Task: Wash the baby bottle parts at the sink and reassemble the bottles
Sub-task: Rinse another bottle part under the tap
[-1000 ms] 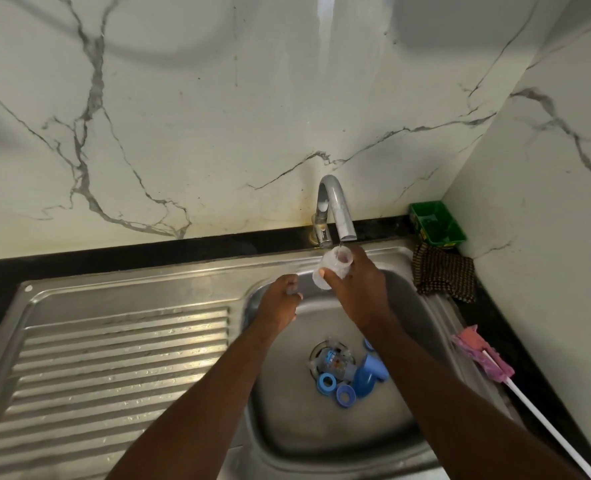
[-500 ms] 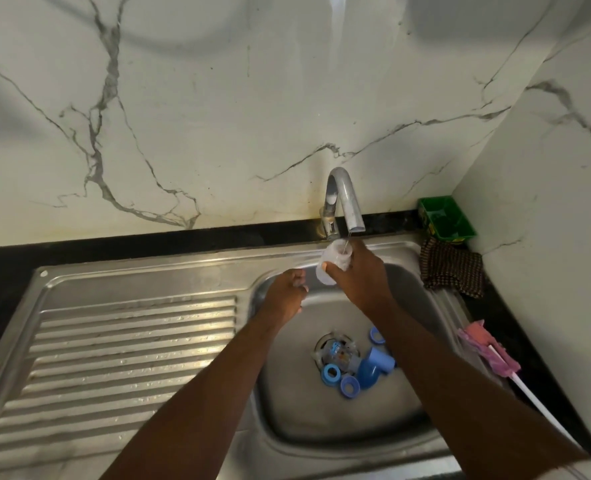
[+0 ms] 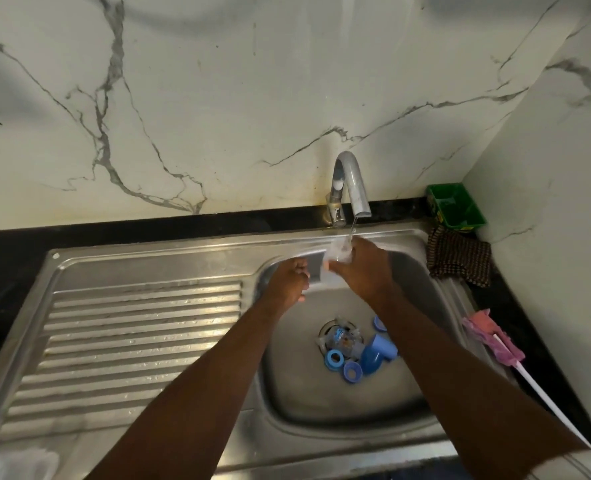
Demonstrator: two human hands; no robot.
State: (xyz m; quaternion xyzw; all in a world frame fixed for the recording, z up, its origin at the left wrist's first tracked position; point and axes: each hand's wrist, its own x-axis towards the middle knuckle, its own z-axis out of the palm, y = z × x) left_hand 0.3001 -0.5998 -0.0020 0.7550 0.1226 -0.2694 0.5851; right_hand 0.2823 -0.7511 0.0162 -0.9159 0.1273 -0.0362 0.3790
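At the near left corner a blurred clear plastic thing (image 3: 13, 462) is seen on the ribbed draining board (image 3: 141, 341). In the sink bowl (image 3: 321, 403), loose parts are heaped round the drain: a printed bottle (image 3: 342, 337), blue rings (image 3: 334, 358) and a blue cap (image 3: 377, 355), the heap being partly hidden by the right forearm. Open steel floor is seen between this heap and the bowl's near wall. Right of the bowl, a pink brush (image 3: 491, 337) with a white handle is laid along the dark counter edge.

Further back, a clear bottle (image 3: 339, 254) is gripped by the right hand (image 3: 363, 271) and held under the running tap (image 3: 351, 185), over the bowl's far rim. The left hand (image 3: 288, 282) is held just beside it with fingers curled; whether the bottle's lower end is gripped cannot be told. Both forearms are stretched across the bowl. In the far right corner a brown cloth (image 3: 460, 258) and a green tub (image 3: 455, 206) are set against the marble wall (image 3: 217, 98).
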